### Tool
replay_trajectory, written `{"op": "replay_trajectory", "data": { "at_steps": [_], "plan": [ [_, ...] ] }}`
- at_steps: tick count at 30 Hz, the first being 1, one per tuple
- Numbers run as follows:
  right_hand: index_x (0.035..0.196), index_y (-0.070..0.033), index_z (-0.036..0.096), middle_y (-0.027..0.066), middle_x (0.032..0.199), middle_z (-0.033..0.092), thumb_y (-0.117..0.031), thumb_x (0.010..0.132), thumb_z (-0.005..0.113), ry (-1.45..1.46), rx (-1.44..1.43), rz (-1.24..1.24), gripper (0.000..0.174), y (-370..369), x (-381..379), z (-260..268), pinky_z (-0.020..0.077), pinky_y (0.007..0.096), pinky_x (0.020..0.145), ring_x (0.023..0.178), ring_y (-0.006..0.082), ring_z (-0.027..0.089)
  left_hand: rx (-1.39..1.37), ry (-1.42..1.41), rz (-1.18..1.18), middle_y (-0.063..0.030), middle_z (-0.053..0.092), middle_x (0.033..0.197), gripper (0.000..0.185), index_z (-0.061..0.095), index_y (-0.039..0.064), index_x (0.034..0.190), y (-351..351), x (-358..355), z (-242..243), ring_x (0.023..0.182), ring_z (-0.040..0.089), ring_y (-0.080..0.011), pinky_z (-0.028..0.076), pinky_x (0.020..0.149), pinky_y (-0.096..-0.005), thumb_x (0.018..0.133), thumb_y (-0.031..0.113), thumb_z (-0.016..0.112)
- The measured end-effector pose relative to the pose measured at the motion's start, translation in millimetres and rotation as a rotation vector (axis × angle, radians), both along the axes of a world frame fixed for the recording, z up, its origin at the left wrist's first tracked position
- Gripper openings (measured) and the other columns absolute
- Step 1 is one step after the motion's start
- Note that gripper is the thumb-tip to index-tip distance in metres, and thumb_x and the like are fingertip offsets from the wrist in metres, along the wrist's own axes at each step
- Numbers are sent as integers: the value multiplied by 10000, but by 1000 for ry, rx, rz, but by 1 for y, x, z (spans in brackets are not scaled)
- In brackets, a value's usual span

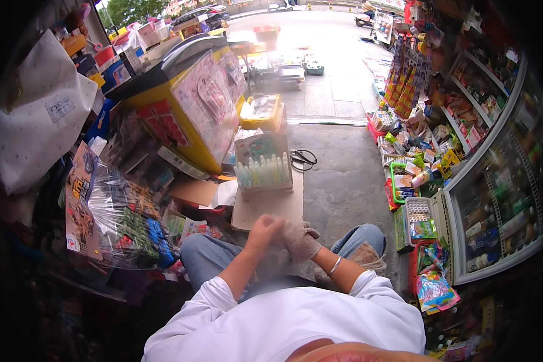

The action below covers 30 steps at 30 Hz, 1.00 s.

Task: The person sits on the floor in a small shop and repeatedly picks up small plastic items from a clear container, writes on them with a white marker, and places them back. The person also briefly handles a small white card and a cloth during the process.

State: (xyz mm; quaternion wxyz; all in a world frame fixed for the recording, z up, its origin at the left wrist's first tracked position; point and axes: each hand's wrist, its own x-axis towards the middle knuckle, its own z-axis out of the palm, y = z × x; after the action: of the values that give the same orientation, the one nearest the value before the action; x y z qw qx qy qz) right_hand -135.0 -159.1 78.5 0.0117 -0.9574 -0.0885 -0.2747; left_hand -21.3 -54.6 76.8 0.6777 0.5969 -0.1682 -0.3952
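My left hand [263, 231] is bare, its fingers pinched together against the finger side of a beige knit glove [298, 242]. That glove covers my right hand [304, 240], whose fingers look partly curled; what lies between the two hands is blurred. A silver bangle [335, 265] circles my right wrist. Just ahead of my hands a flat cardboard surface [267, 210] carries an open box [271, 186]. In the box stands a row of translucent, pointed tubes or pens [263, 172]. Brownish cloth [366, 260] rests on my right thigh.
Plastic-wrapped toys [135, 226] crowd my left, beside a yellow-sided stand [190, 122]. A black cord loop [303, 160] lies right of the box. Baskets of small goods [418, 219] and a glass-doored cabinet [497, 221] line the right side. Beyond the doorway threshold [326, 121] is a pavement.
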Motion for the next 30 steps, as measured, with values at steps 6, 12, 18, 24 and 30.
{"op": "replay_trajectory", "data": {
  "at_steps": [6, 12, 18, 24, 30],
  "plan": [
    [960, -33, 645, 105, 832, 602, -173, 729, 595, 420, -177, -56, 274, -1, 14, -11, 505, 368, 673, 855, 262, 617, -69, -23, 227, 8, 620, 918, 171, 547, 113, 806, 0, 21, 0, 745, 523, -26, 431, 662, -182, 826, 138, 716],
    [737, -65, 663, 89, 684, 570, -203, 722, 597, 477, 194, -134, 153, -10, 16, -10, 464, 395, 553, 649, 251, 586, -62, 108, 169, 12, 621, 971, 196, 592, 93, 1026, 3, 48, 8, 896, 615, -98, 496, 709, -212, 885, 215, 654],
    [677, -83, 596, 109, 693, 554, -59, 499, 646, 151, 298, -106, 187, -13, 10, -11, 471, 422, 495, 621, 292, 609, -22, 137, 117, -20, 613, 997, 363, 507, 75, 1226, -10, 21, -10, 924, 619, -153, 516, 788, -293, 904, 194, 623],
    [649, -98, 568, 90, 632, 515, -82, 505, 631, 324, 182, -88, 158, -16, 3, -19, 456, 424, 520, 679, 289, 602, -126, 242, 241, -37, 621, 1024, 351, 493, 57, 1241, -11, 36, -9, 974, 624, -184, 516, 819, -323, 921, 164, 590],
    [693, -85, 621, 129, 698, 583, -84, 546, 634, 407, 191, -70, 148, -18, 3, 1, 469, 427, 533, 684, 298, 613, -146, 164, 204, -51, 619, 1086, 349, 487, 58, 1256, -1, 49, 3, 1016, 617, -194, 516, 839, -329, 933, 161, 569]
  ]
}}
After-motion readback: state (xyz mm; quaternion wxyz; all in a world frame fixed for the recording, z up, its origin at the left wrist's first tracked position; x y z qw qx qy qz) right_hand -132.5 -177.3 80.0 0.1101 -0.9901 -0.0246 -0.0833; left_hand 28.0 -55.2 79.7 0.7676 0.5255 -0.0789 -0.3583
